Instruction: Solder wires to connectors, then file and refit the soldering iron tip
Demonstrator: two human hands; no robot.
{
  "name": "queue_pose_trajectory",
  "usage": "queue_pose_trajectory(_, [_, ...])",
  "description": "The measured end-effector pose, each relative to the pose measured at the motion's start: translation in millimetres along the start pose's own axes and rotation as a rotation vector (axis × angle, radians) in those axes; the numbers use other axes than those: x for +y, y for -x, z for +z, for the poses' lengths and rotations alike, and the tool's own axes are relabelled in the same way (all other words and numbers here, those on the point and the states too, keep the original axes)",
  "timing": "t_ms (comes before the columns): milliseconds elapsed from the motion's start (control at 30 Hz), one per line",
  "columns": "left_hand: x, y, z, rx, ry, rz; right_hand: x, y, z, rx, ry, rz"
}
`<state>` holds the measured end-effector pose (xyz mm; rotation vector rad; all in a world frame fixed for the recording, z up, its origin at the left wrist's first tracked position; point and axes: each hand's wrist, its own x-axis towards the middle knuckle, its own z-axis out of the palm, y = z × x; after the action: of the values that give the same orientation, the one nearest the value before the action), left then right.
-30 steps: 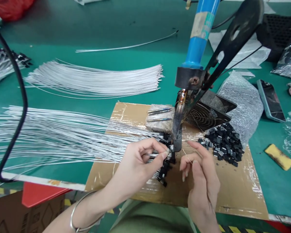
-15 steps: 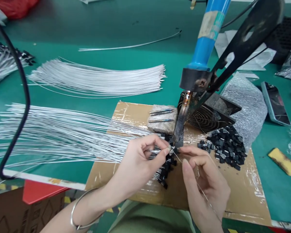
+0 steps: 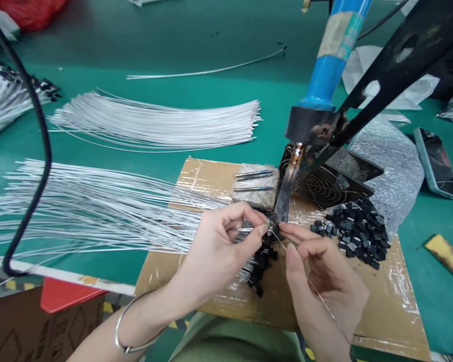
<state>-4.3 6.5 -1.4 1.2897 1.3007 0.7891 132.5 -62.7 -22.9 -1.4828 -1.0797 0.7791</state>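
The right hand [image 3: 326, 281] pinches a thin wire [image 3: 280, 241], its tip towards ten o'clock. The left hand [image 3: 224, 249] pinches a small part [image 3: 269, 228].

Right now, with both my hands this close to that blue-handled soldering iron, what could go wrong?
The blue-handled soldering iron's dark metal tip is right by the fingertips of your left hand and right hand; if it's hot, a slight slip could burn you.

The thin silvery wire in your right hand is slender and might bend or stray.

Long white wires run under your left hand, so moving it could drag them.
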Motion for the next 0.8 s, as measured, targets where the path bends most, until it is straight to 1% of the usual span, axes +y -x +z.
queue_pose_trajectory(233, [2.8,0.4,0.2,0.03,0.02,0.016,0.1,-1.6,-0.8,0.011,0.015,-0.028])
queue_pose_trajectory(333, [3.8,0.7,-0.2,0.03,0.029,0.017,2.3,-2.2,-2.8,-0.003,0.014,-0.065])
queue_pose_trajectory(633, [3.0,0.4,-0.7,0.025,0.021,0.019,3.5,-2.2,-4.3,-0.016,0.013,-0.094])
queue_pose_trajectory(800, [2.5,1.6,-1.1,0.032,0.012,0.035,0.0,-0.7,-1.2,0.018,-0.01,-0.041])
